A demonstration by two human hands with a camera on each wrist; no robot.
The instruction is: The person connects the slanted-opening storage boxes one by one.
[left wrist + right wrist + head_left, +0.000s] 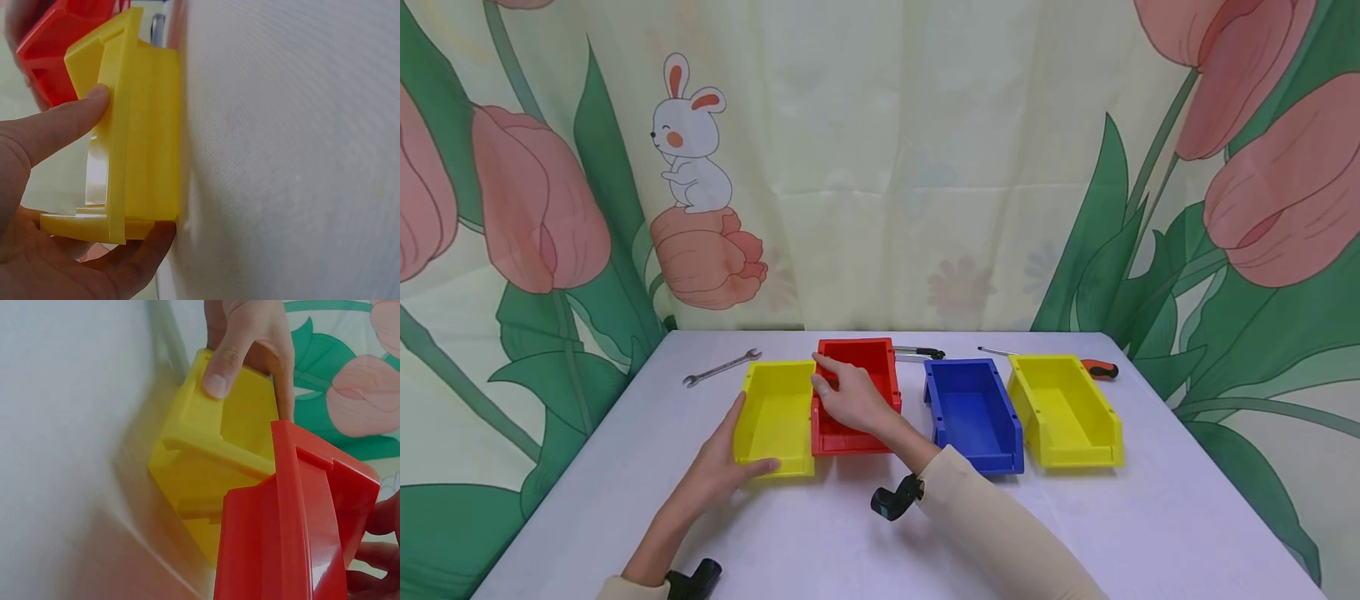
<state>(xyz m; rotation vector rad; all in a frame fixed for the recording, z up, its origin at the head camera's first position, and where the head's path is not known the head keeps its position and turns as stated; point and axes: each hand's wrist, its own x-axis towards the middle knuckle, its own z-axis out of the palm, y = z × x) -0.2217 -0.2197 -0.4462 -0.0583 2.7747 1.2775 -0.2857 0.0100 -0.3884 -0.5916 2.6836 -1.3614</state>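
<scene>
My left hand (718, 462) grips the leftmost yellow bin (775, 417), its thumb over the front edge and its fingers along the outer side. In the left wrist view, that thumb (69, 122) presses on the bin's rim. Reaching across the red bin (876, 371), my right hand (853, 400) holds its left wall near the back corner. The right wrist view shows fingers (375, 553) at the red bin's wall, partly cut off by the frame. The red bin sits tilted against the yellow one, seemingly raised off the table.
A blue bin (973, 412) and another yellow bin (1067, 412) stand to the right. Behind the bins lie a wrench (722, 367), a black-handled tool (925, 352) and a screwdriver (1101, 368), the last two partly hidden. A printed curtain (895, 167) hangs behind the white table (820, 542).
</scene>
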